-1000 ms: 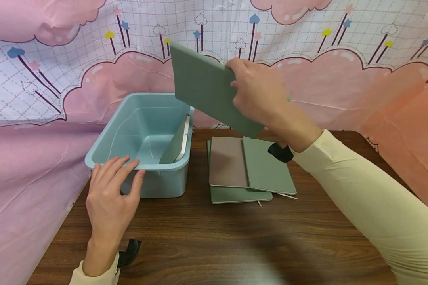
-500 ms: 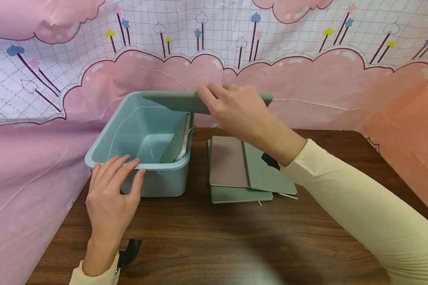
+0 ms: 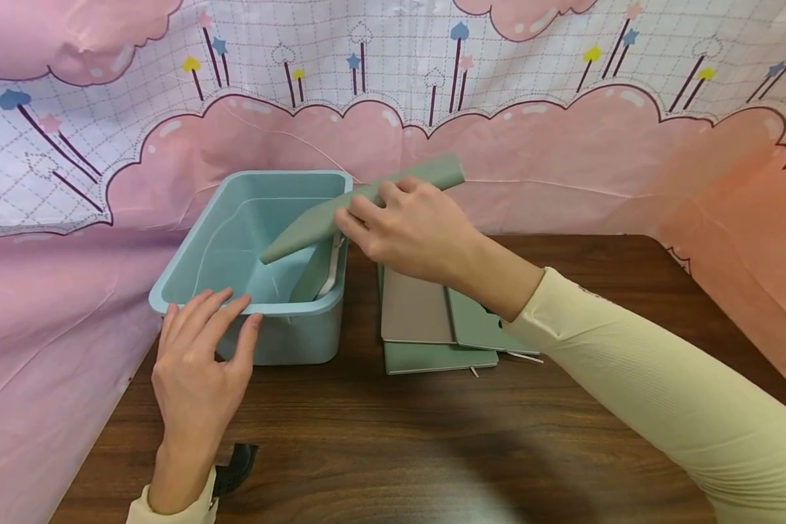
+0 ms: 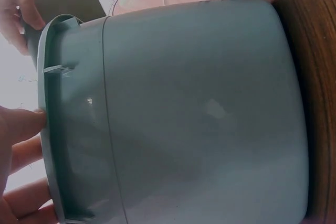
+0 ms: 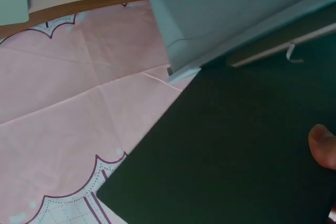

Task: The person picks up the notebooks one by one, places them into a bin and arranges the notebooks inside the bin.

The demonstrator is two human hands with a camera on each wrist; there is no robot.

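Note:
My right hand (image 3: pixel 409 229) grips a green hardcover notebook (image 3: pixel 308 222) by its upper edge. The notebook tilts, its lower left corner dipping inside the light blue plastic bin (image 3: pixel 249 356). In the right wrist view, the thumb (image 5: pixel 321 145) presses on the notebook's dark-looking cover (image 5: pixel 220 156). Another green notebook (image 3: pixel 314 273) leans inside against the bin's right wall. My left hand (image 3: pixel 199 364) holds the bin's near rim, fingertips over the top and thumb at the outer edge. The left wrist view shows that thumb (image 4: pixel 26 124) at the rim (image 4: pixel 46 129).
Right of the bin, a brown notebook (image 3: pixel 415 309) and a green notebook (image 3: pixel 474 324) overlap on top of another green notebook (image 3: pixel 439 358). All lie on the dark wooden table (image 3: pixel 380 451). A pink and white patterned cloth (image 3: pixel 563 167) hangs behind.
My right hand has brought the green notebook down and left from above the pile, tipping its left end into the bin. The left hand has stayed at the rim.

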